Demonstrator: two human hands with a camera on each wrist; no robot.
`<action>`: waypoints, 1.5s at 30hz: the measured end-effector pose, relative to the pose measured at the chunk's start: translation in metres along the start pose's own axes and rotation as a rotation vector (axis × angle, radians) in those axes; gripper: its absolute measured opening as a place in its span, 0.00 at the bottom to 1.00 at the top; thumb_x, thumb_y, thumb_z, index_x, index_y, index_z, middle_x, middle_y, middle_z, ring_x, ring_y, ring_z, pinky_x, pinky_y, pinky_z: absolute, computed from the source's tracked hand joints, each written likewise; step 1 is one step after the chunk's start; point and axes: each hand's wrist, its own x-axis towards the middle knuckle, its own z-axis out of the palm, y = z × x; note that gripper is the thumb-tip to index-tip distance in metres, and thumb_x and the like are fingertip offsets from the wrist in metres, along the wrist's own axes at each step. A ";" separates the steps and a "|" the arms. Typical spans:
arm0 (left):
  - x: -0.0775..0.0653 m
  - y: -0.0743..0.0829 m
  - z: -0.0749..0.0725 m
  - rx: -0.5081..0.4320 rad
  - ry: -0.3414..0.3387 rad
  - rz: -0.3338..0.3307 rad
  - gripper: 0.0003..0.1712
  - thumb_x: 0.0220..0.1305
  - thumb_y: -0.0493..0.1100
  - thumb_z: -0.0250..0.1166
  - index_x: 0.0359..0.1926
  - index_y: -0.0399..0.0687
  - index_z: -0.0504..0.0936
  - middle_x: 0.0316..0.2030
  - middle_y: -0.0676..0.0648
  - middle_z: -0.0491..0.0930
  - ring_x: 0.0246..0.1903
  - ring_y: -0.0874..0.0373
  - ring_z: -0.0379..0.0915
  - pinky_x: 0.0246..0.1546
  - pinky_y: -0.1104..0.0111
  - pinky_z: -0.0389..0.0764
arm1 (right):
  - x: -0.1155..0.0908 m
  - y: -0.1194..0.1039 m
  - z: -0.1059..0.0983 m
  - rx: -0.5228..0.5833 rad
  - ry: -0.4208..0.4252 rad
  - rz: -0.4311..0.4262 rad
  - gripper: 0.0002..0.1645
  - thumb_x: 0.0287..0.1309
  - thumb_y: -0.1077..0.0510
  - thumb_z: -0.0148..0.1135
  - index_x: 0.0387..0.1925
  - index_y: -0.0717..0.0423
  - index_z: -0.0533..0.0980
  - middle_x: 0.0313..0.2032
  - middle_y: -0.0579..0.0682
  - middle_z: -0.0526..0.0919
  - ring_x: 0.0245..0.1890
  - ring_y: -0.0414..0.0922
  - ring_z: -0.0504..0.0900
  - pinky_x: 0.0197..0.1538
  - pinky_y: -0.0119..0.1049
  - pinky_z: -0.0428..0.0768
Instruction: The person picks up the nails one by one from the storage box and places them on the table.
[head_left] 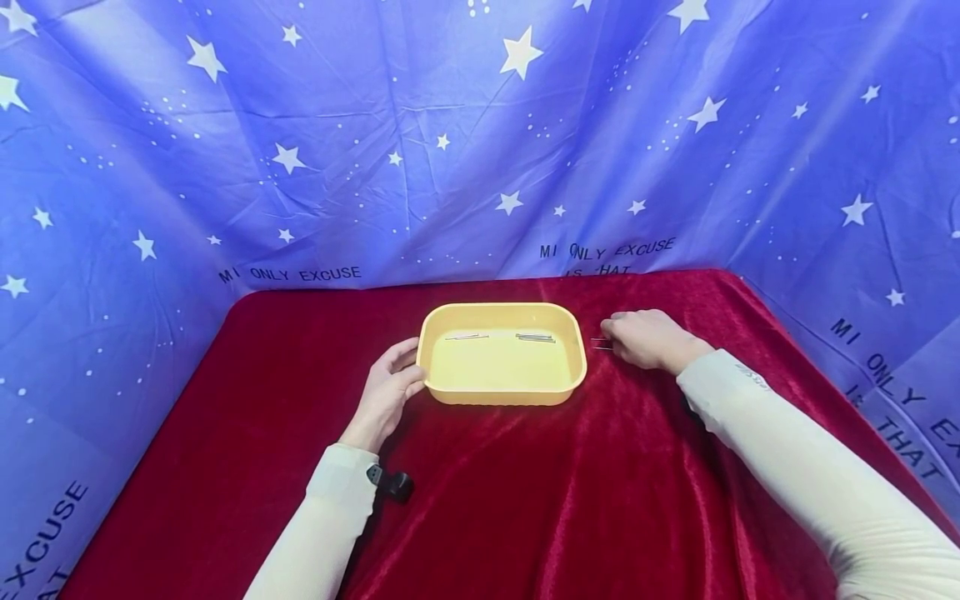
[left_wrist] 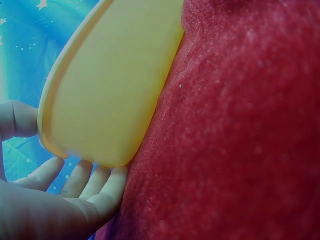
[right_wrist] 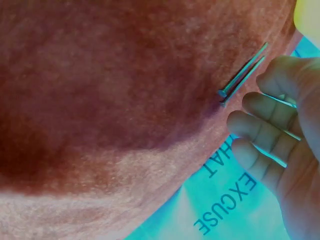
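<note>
A yellow plastic tray (head_left: 501,396) sits on the red cloth, with several thin metal nails (head_left: 536,337) toward its right and a few more toward its left. My left hand (head_left: 386,393) is at the tray's left end, its thumb and relaxed fingers touching the outer wall and rim, as the left wrist view also shows. Right of the tray, my right hand (head_left: 637,337) hovers low over the cloth with loosely bent fingers. Two nails (right_wrist: 244,75) lie side by side just beyond its fingertips in the right wrist view, with nothing visible between the fingers.
Red velvet cloth (head_left: 480,500) with soft folds covers the table. A blue curtain (head_left: 420,167) with white stars and lettering hangs behind and at both sides. A small black camera (head_left: 393,483) is strapped to the left wrist.
</note>
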 end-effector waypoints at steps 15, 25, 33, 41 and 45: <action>0.001 -0.001 -0.001 0.009 -0.002 0.005 0.35 0.53 0.25 0.56 0.65 0.40 0.66 0.60 0.37 0.69 0.51 0.47 0.69 0.41 0.69 0.77 | 0.014 -0.006 -0.011 0.018 0.000 0.013 0.12 0.44 0.65 0.60 0.20 0.46 0.68 0.20 0.42 0.68 0.22 0.44 0.71 0.26 0.45 0.72; 0.001 -0.002 -0.002 0.015 -0.004 0.017 0.36 0.52 0.25 0.55 0.65 0.39 0.66 0.60 0.36 0.69 0.52 0.46 0.70 0.43 0.67 0.78 | 0.025 -0.002 -0.016 0.009 -0.011 0.035 0.11 0.45 0.64 0.58 0.19 0.45 0.68 0.20 0.42 0.68 0.21 0.44 0.70 0.24 0.43 0.70; 0.002 -0.003 -0.001 0.015 -0.003 0.009 0.35 0.53 0.25 0.56 0.65 0.39 0.66 0.61 0.36 0.68 0.52 0.46 0.70 0.45 0.66 0.78 | 0.031 -0.006 -0.023 0.007 0.012 0.032 0.11 0.46 0.63 0.58 0.19 0.45 0.68 0.20 0.42 0.68 0.21 0.45 0.72 0.24 0.44 0.71; 0.001 0.000 0.000 0.022 -0.002 0.008 0.35 0.53 0.25 0.56 0.65 0.40 0.66 0.61 0.36 0.68 0.54 0.44 0.69 0.45 0.65 0.78 | 0.039 -0.007 -0.028 0.002 0.018 0.025 0.10 0.47 0.63 0.59 0.20 0.46 0.68 0.21 0.44 0.69 0.23 0.47 0.73 0.25 0.48 0.72; 0.000 0.001 -0.001 0.020 -0.006 0.009 0.36 0.52 0.25 0.55 0.65 0.39 0.65 0.61 0.35 0.68 0.53 0.44 0.69 0.46 0.64 0.78 | 0.046 -0.008 -0.030 -0.007 0.027 0.017 0.10 0.47 0.62 0.59 0.20 0.46 0.68 0.21 0.44 0.69 0.23 0.48 0.73 0.25 0.49 0.72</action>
